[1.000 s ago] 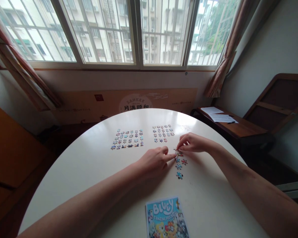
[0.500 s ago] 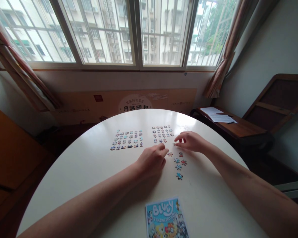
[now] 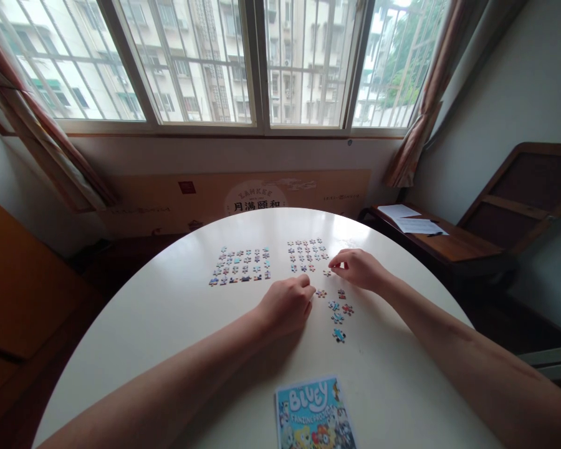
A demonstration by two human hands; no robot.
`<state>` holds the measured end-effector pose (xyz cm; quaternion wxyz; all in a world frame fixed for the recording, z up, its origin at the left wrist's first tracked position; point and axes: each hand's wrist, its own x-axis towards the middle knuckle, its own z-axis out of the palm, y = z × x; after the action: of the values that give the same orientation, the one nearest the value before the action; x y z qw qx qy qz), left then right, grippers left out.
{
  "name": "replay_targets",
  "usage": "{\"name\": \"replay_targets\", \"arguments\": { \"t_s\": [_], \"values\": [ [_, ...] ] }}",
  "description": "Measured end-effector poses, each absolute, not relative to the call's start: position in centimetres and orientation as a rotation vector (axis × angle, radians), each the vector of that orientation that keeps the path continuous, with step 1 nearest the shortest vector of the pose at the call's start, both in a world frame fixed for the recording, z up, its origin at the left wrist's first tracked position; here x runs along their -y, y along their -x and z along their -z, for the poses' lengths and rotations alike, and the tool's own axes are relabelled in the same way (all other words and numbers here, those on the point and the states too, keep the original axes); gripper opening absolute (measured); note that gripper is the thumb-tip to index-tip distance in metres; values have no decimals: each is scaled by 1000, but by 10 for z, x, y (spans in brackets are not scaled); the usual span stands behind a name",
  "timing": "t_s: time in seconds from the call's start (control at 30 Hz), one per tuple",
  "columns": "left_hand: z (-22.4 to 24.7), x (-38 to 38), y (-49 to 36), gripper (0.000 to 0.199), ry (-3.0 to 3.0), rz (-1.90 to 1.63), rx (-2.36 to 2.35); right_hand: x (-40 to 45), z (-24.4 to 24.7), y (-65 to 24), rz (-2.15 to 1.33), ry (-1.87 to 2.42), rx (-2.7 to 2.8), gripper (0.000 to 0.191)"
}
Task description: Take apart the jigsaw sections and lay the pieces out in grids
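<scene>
My left hand rests low over the white table with its fingers curled together. What they hold, if anything, is hidden. Just right of its fingertips lies a loose puzzle piece. My right hand is beside another single piece, its thumb and index finger drawn together with nothing visible in them. Beyond both hands, small jigsaw pieces sit in spaced rows. A larger group of pieces is laid out in rows to the left. Nearer me are several scattered pieces, among them a blue one.
A blue Bluey picture lies at the near edge of the round white table. Right of the table stands a wooden bench with papers and a pen. A barred window and a printed board are behind.
My right thumb and index finger have closed toward each other and come off the small piece, which now shows fully on the table. My left hand has barely moved.
</scene>
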<state>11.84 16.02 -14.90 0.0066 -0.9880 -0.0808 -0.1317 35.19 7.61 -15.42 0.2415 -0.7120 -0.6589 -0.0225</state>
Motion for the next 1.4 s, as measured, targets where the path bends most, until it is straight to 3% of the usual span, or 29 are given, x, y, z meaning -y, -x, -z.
{"name": "replay_targets", "arguments": {
  "t_s": [0.73,1.07,1.4],
  "values": [
    [148,-159,-118,26,3078,409,200,-83,156,-344,153,1868,1821,19],
    [150,-161,-118,30,3078,414,222,-66,140,-329,-316,1561,2188,13],
    [151,-161,-118,26,3041,400,190,-70,145,-361,-268,1964,1842,21]
  ]
}}
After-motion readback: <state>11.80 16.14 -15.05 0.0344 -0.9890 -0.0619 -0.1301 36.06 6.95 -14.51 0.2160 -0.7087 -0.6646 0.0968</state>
